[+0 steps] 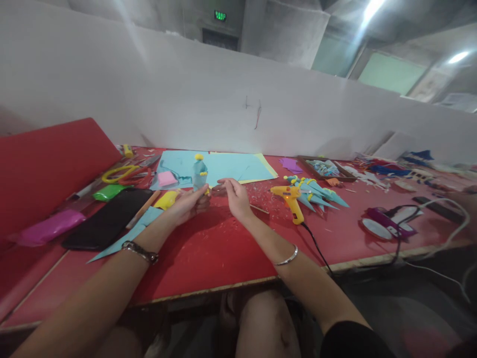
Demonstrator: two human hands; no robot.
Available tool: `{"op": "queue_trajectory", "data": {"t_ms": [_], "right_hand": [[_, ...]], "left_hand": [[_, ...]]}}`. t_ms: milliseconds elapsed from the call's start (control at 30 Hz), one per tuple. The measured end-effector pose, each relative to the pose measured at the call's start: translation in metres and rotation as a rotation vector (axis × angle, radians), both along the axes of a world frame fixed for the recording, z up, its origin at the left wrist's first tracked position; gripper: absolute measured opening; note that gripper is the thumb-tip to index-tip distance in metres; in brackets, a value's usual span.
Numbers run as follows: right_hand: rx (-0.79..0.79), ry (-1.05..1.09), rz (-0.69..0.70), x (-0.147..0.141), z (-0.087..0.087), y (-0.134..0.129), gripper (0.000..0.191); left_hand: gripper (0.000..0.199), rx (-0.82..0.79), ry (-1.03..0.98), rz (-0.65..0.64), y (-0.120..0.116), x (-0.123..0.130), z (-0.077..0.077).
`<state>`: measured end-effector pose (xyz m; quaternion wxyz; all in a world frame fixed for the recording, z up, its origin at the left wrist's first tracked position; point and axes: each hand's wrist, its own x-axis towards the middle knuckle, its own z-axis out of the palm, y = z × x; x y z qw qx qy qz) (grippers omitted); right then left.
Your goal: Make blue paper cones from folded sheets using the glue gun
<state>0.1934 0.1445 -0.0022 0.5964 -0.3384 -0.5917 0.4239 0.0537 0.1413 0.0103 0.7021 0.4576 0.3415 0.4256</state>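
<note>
My left hand [194, 204] is closed round a blue paper cone [199, 176], held upright above the red table. A yellow ball tops the cone, and smaller yellow bits are stuck along its side. Just to the right is my right hand [238, 199], its fingers bent together towards the cone without touching it. Whatever its fingertips pinch, if anything, is too small to make out. A yellow lump of clay [166, 200] lies behind my left wrist. Beside my left forearm rests a flat blue paper piece [139, 226] with a pointed end.
To the right lie a yellow glue gun [292, 201] and several blue cones with yellow balls [315, 193]. Blue sheets [238, 166] lie at the back. On the left are a black pouch-like slab [112, 219], scissors [137, 178] and a magenta packet [52, 226]. A purple device [391, 223] with cables sits far right.
</note>
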Motion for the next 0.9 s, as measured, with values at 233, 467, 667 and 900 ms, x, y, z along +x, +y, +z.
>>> {"op": "queue_trajectory", "data": {"t_ms": [233, 467, 667, 900], "right_hand": [[0.086, -0.092, -0.168, 0.004, 0.001, 0.0, 0.016], [0.055, -0.003, -0.163, 0.003, -0.001, 0.003, 0.022], [0.035, -0.1, -0.072, 0.001, -0.004, 0.004, 0.018], [-0.071, -0.266, -0.027, 0.001, -0.011, 0.01, 0.023]], "left_hand": [[0.034, -0.008, 0.002, -0.004, -0.001, 0.0, 0.0], [0.023, -0.045, 0.108, -0.037, -0.003, 0.003, 0.004], [0.015, -0.086, 0.148, -0.183, -0.001, 0.001, 0.002], [0.016, -0.05, 0.138, -0.229, 0.003, -0.001, -0.003]]}}
